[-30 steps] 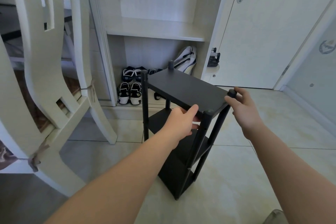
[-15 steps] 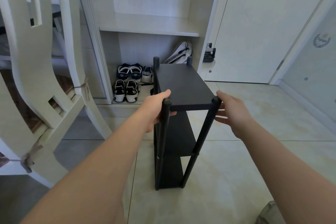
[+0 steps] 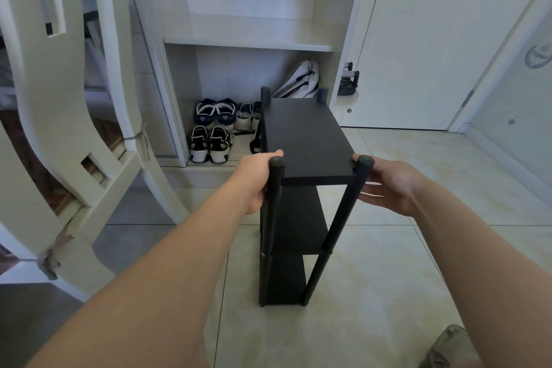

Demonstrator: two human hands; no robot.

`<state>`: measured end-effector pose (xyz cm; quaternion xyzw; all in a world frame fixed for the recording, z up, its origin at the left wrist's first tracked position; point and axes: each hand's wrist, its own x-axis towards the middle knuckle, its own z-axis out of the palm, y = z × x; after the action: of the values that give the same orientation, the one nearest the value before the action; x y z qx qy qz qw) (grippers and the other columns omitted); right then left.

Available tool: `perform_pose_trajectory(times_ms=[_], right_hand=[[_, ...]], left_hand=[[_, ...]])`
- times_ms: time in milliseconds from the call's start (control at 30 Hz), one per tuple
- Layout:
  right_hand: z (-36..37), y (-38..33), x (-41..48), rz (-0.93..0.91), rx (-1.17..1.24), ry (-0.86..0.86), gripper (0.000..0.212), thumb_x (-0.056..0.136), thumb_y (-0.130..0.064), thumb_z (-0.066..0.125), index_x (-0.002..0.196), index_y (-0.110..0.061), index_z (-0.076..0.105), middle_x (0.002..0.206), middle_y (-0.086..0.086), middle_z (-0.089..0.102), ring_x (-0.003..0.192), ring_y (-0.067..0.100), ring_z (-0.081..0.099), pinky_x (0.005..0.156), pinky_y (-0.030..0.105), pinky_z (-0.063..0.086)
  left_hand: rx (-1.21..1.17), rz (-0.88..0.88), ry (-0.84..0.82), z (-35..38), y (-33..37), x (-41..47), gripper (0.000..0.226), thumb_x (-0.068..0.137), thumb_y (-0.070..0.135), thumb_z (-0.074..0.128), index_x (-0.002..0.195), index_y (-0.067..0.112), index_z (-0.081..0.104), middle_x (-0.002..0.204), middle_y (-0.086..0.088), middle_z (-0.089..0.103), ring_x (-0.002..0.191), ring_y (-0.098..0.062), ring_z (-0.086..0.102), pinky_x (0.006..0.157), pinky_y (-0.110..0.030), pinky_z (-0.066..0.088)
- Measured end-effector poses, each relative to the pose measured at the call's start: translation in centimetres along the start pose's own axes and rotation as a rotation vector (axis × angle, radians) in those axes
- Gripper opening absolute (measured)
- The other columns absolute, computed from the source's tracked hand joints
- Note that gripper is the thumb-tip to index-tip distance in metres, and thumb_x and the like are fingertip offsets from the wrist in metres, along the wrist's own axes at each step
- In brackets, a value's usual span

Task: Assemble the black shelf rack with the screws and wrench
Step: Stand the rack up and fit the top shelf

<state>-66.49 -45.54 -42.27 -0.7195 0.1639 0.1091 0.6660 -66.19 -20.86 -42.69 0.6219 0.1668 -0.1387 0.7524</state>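
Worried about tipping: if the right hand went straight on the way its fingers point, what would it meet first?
Likely the rack's near right post: the right hand's straight fingers point left at it, perhaps touching it; depth is unclear.

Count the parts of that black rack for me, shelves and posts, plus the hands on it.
Shelves: 3
Posts: 4
Hands: 2, left hand and right hand, both on the rack
Total: 9

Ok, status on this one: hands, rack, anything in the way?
Left hand grips black shelf rack top edge; right hand flat against its front post. Rack upright on floor. Shoes just behind, chair left.
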Motion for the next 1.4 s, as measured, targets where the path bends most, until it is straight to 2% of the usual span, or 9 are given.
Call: perform_pose_trajectory(times_ms=[100,233,400,533,667,767,1000,1233,1400], right_hand=[[0.0,0.2,0.1,-0.033,-0.01,0.021,0.022,0.091,-0.036,0.073,0.086,-0.016,0.078,0.09,0.006,0.076,0.079,0.022,0.073,0.065,0.03,0.059],[0.1,0.1,-0.1,-0.042,-0.005,0.021,0.02,0.091,-0.033,0.073,0.087,-0.014,0.077,0.086,0.005,0.076,0.076,0.022,0.073,0.062,0.029,0.059],[0.4,-0.1,-0.4,-0.055,-0.017,0.043,0.021,0.092,-0.029,0.072,0.085,-0.01,0.077,0.083,0.007,0.075,0.073,0.023,0.073,0.058,0.029,0.059],[0.4,-0.2,-0.4,-0.052,-0.023,0.049,0.022,0.092,-0.028,0.072,0.084,-0.009,0.076,0.08,0.007,0.075,0.068,0.022,0.073,0.057,0.03,0.06],[0.4,0.0,-0.2,-0.042,-0.036,0.075,0.019,0.093,-0.021,0.069,0.081,-0.008,0.075,0.076,0.008,0.072,0.068,0.023,0.07,0.06,0.03,0.06],[0.5,0.3,-0.2,-0.033,-0.059,0.105,0.017,0.094,-0.011,0.063,0.083,-0.004,0.074,0.082,0.012,0.071,0.074,0.026,0.068,0.059,0.029,0.059],[0.6,0.2,-0.7,-0.02,-0.003,0.107,0.023,0.088,-0.028,0.077,0.084,-0.006,0.074,0.078,0.009,0.075,0.064,0.021,0.073,0.058,0.028,0.059],[0.7,0.0,-1.4,-0.007,0.004,0.103,0.026,0.089,-0.033,0.076,0.087,-0.007,0.074,0.081,0.007,0.077,0.065,0.02,0.074,0.058,0.028,0.059],[0.8,-0.3,-2.2,-0.03,-0.01,0.116,0.028,0.093,-0.034,0.071,0.092,-0.007,0.074,0.088,0.01,0.079,0.072,0.022,0.076,0.059,0.029,0.06]], left_hand=[[-0.003,-0.009,0.012,0.2,-0.2,0.2,0.027,0.097,0.028,0.062,0.117,0.01,0.067,0.116,-0.014,0.069,0.11,-0.031,0.064,0.102,-0.047,0.05],[-0.017,-0.017,0.006,0.1,-0.1,0.4,0.025,0.097,0.025,0.06,0.118,0.011,0.066,0.11,-0.012,0.07,0.104,-0.03,0.064,0.101,-0.046,0.05],[-0.019,-0.024,0.012,0.1,-0.1,0.5,0.026,0.098,0.024,0.059,0.118,0.009,0.065,0.127,-0.017,0.066,0.103,-0.03,0.062,0.102,-0.047,0.05],[-0.016,-0.042,0.042,0.2,0.0,0.6,0.026,0.098,0.024,0.059,0.119,0.009,0.064,0.125,-0.017,0.066,0.116,-0.035,0.062,0.102,-0.049,0.051],[-0.01,-0.046,0.052,0.4,0.0,0.4,0.021,0.097,0.025,0.06,0.112,0.011,0.065,0.121,-0.017,0.068,0.106,-0.031,0.064,0.099,-0.047,0.052],[-0.025,-0.048,0.052,0.4,-0.4,0.4,0.014,0.095,0.024,0.061,0.102,0.013,0.067,0.119,-0.016,0.069,0.11,-0.033,0.064,0.1,-0.047,0.052],[-0.041,-0.05,0.062,0.5,-0.6,0.8,0.015,0.093,0.026,0.064,0.102,0.015,0.068,0.114,-0.014,0.071,0.109,-0.033,0.065,0.101,-0.049,0.051],[-0.052,-0.055,0.056,0.5,-0.6,0.7,0.013,0.094,0.026,0.062,0.102,0.017,0.067,0.11,-0.011,0.071,0.105,-0.031,0.065,0.101,-0.049,0.051],[-0.042,-0.037,-0.011,-0.1,-0.6,0.5,0.028,0.096,0.034,0.063,0.113,0.012,0.066,0.107,-0.01,0.07,0.106,-0.03,0.064,0.1,-0.046,0.052]])
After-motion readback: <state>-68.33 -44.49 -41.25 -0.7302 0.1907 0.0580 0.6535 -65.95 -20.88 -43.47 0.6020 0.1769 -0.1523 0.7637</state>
